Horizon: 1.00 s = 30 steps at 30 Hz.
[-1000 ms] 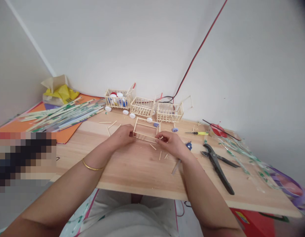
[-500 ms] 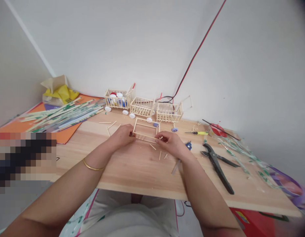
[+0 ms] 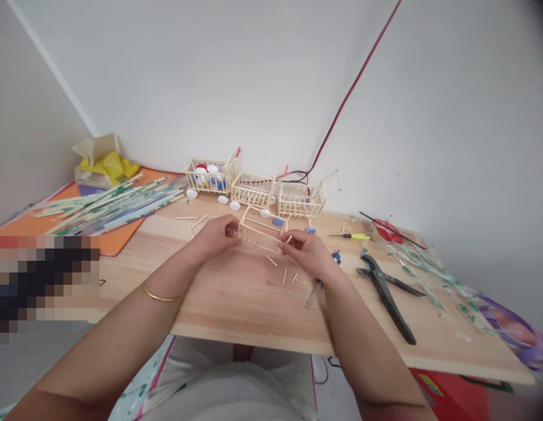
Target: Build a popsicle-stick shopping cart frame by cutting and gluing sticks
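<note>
A small open box frame of thin wooden sticks [image 3: 263, 238] is between my hands above the wooden table. My left hand [image 3: 216, 237] is curled at its left end, thumb and fingertips against the corner. At the opposite corner, my right hand [image 3: 304, 251] pinches a short wooden stick [image 3: 289, 240], with the thumb close to the lower rail. Just beyond stand finished-looking miniature stick carts: one with bottle caps inside [image 3: 209, 175], a middle one [image 3: 253, 190] and a right one [image 3: 301, 200]. Several short stick offcuts [image 3: 272, 261] lie below the frame.
On the right lie pliers [image 3: 388, 298], a yellow-handled screwdriver [image 3: 357, 236] and a red tape roll [image 3: 388, 231]. A blue-tipped glue gun [image 3: 336, 257] is partly behind my right wrist. Bundled sticks [image 3: 117, 202] cover an orange sheet [image 3: 116, 237] at left.
The stick frame has shifted slightly right and turned a little, its right end lower. My left hand has opened a wider gap between thumb and forefinger; my right hand has moved marginally.
</note>
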Motion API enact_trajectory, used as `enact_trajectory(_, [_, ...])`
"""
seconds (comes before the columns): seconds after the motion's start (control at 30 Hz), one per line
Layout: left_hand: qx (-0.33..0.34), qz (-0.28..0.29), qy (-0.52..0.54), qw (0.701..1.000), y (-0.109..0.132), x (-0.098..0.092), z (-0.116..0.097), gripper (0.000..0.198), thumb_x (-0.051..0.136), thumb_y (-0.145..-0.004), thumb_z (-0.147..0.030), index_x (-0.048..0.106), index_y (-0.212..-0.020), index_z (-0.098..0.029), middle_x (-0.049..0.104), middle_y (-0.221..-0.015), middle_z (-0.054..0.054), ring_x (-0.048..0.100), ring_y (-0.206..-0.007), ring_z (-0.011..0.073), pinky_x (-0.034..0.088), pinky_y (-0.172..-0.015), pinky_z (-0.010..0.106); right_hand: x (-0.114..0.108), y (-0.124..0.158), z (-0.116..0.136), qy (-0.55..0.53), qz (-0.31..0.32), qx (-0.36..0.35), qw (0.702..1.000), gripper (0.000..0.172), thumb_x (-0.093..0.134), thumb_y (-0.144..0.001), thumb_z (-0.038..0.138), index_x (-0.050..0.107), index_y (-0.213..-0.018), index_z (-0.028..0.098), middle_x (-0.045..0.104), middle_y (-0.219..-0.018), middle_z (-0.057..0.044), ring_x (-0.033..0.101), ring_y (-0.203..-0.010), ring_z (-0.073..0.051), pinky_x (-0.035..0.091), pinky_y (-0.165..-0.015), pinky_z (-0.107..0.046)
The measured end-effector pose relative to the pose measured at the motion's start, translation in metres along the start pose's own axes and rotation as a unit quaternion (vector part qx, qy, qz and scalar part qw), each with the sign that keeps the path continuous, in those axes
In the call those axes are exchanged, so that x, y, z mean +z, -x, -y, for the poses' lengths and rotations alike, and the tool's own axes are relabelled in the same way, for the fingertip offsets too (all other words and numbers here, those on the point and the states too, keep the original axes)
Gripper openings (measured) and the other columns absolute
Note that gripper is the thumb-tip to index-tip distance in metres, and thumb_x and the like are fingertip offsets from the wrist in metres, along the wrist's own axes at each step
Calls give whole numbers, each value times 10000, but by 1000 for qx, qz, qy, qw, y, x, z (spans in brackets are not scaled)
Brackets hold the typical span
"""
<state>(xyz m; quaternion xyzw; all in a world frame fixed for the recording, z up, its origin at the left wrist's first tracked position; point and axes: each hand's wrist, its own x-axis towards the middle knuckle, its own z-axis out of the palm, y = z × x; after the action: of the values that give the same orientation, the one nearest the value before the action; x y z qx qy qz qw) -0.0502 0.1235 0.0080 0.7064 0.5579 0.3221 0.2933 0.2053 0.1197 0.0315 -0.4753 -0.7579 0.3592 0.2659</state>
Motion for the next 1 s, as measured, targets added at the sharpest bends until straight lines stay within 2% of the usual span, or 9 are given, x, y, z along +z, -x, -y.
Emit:
enact_trajectory(0.1, [-16, -7, 146, 989, -1, -3, -2, 396, 708, -590, -266, 545, -937, -166, 577, -747, -21, 557, -651, 130, 439, -620, 265, -3, 1, 2, -105, -6, 39, 994, 257, 618, -771, 417, 619, -851, 173, 640, -672, -10, 596, -633, -127, 463, -613, -245])
enact_trajectory(0.17, [-21, 6, 202, 979, 0, -5, -6, 499, 732, -574, -271, 537, -1021, -163, 594, -851, 4, 570, -698, 131, 457, -664, 281, -6, 3, 5, -190, -13, 75, 979, 273, 651, -746, 429, 620, -839, 175, 647, -684, -7, 611, -637, -118, 479, -625, -239])
enact_trajectory(0.27, [-22, 35, 241, 970, 0, -6, -9, 565, 744, -567, -259, 538, -1082, -155, 605, -948, 34, 574, -752, 137, 467, -706, 292, -8, 4, 9, -330, -10, 133, 935, 264, 704, -708, 403, 612, -814, 180, 648, -720, 7, 619, -612, -89, 485, -600, -209])
enact_trajectory(0.37, [-20, 35, 265, 964, 0, -5, -9, 567, 738, -590, -271, 542, -1106, -142, 612, -965, 46, 579, -781, 140, 472, -741, 297, -8, 4, 12, -416, 16, 184, 890, 253, 728, -697, 358, 601, -825, 180, 656, -719, 14, 642, -599, -84, 492, -571, -188])
enact_trajectory(0.57, [1, 0, 286, 958, -2, -4, -6, 430, 695, -683, -382, 598, -1017, -130, 649, -1039, 94, 608, -937, 204, 454, -864, 353, -3, 5, 17, -420, 60, 228, 876, 194, 653, -786, 337, 570, -840, 171, 690, -687, -19, 666, -559, -109, 491, -493, -173])
enact_trajectory(0.77, [-4, -3, 276, 961, -2, -1, -8, 546, 673, -693, -395, 592, -1165, -133, 637, -1166, 110, 587, -1038, 251, 440, -904, 378, 1, 5, 15, -421, 83, 208, 879, 203, 657, -785, 335, 525, -838, 190, 700, -739, -8, 673, -599, -104, 514, -559, -191])
enact_trajectory(0.87, [-47, -62, 202, 976, -2, -7, -7, 522, 633, -701, -366, 600, -1169, -137, 665, -1098, 86, 626, -874, 212, 466, -818, 346, 0, 5, 13, -401, 89, 198, 890, 227, 648, -785, 370, 525, -864, 196, 701, -746, -13, 669, -596, -106, 506, -552, -194])
enact_trajectory(0.93, [-79, -129, 123, 981, -2, -18, -6, 375, 574, -736, -369, 669, -1014, -134, 697, -920, 58, 616, -764, 184, 463, -751, 310, -2, 5, 11, -370, 90, 190, 905, 261, 645, -783, 386, 534, -928, 200, 700, -731, -19, 661, -576, -109, 482, -512, -181])
enact_trajectory(1.0, [-106, -226, 46, 967, -1, -33, -4, 329, 502, -784, -411, 687, -802, -139, 662, -704, 37, 589, -686, 175, 443, -681, 286, -6, 7, 10, -322, 92, 181, 925, 314, 636, -787, 404, 537, -1010, 208, 696, -708, -20, 651, -557, -110, 457, -481, -174])
